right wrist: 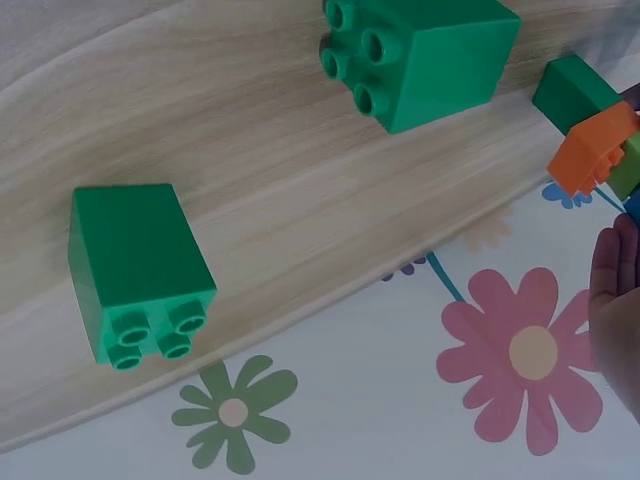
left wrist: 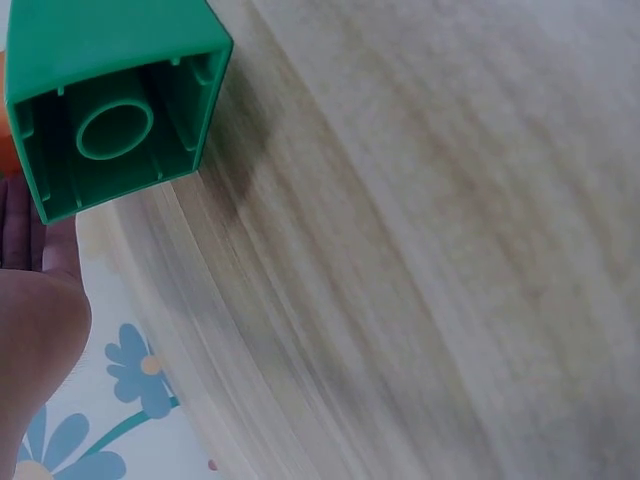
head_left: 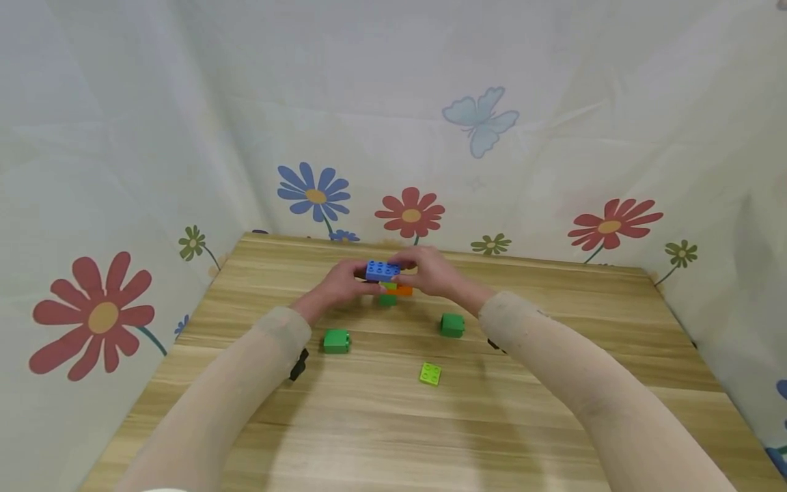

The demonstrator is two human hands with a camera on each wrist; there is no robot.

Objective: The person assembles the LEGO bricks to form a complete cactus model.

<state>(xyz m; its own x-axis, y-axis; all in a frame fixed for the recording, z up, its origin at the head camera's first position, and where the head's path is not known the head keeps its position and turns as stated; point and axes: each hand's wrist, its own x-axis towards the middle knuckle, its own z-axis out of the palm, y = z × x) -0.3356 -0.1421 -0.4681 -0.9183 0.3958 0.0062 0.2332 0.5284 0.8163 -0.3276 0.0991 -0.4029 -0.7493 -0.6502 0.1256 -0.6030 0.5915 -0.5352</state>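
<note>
A blue toy building brick [head_left: 382,271] with studs tops a small stack. Beneath it show a lime brick [head_left: 389,285], an orange brick [head_left: 405,290] and, lowest, a green brick [head_left: 388,300]. From the left, my left hand [head_left: 344,283] holds the stack, its thumb in front just under the blue brick and its fingers partly hidden behind. My right hand [head_left: 434,275] pinches the right end of the blue brick between thumb and fingers. In the right wrist view, the orange brick [right wrist: 592,150] juts out sideways near my right hand [right wrist: 615,300].
Loose on the wooden table [head_left: 369,424] are a green brick [head_left: 336,341] by my left forearm, another green brick [head_left: 452,325] right of the stack, and a flat lime brick [head_left: 430,374] nearer me. A flowered cloth [head_left: 381,123] hangs behind and along the sides.
</note>
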